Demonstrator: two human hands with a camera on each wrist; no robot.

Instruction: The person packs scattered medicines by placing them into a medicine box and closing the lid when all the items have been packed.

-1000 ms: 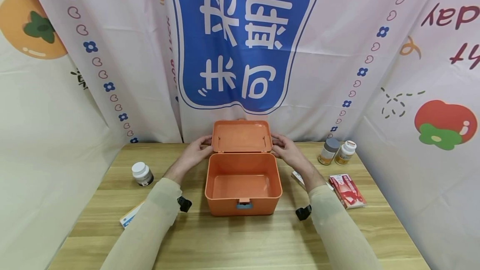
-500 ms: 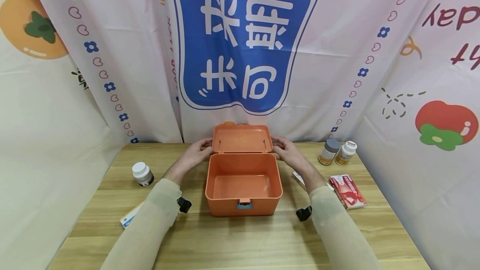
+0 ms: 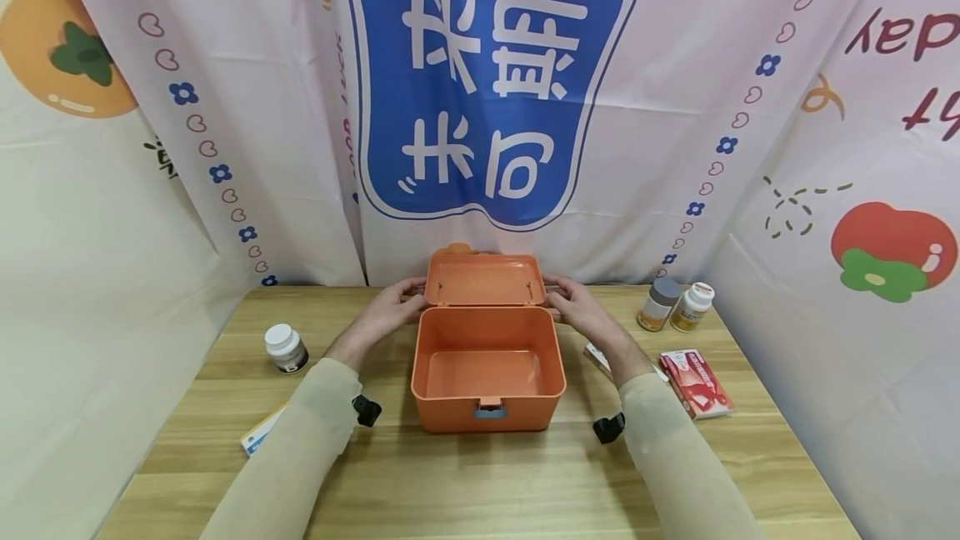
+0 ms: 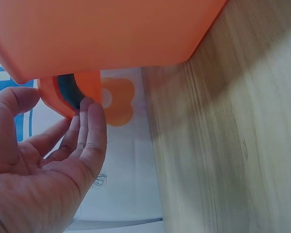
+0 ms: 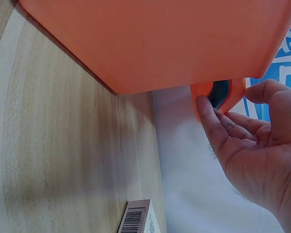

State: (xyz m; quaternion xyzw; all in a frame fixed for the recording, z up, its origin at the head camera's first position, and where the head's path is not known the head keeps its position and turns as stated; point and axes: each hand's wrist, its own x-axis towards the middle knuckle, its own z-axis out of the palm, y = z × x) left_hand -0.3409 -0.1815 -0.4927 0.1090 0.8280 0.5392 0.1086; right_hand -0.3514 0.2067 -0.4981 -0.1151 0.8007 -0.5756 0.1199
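An orange storage box (image 3: 483, 413) stands on the wooden table with its hinged lid (image 3: 486, 282) raised at the back. Inside, the bare floor of the box shows. My left hand (image 3: 386, 311) holds the lid's left side, its thumb in front and fingers behind. The left wrist view shows that hand (image 4: 53, 155) at the lid's edge, by a dark curved part. On the opposite side, my right hand (image 3: 583, 307) holds the lid between thumb and fingers. A blue latch (image 3: 490, 412) is on the box's front.
A white-capped bottle (image 3: 286, 348) stands at left; a white-and-blue carton (image 3: 258, 433) lies partly under the left forearm. To the right are a grey-capped bottle (image 3: 657, 304), another white-capped bottle (image 3: 692, 307), a red carton (image 3: 696, 383) and a narrow white carton (image 3: 597, 358). A printed curtain (image 3: 480, 107) hangs behind.
The lid has tipped further back, its upper edge sinking slightly in the head view. Both hands stay at its sides. The box and the things around it have not moved.
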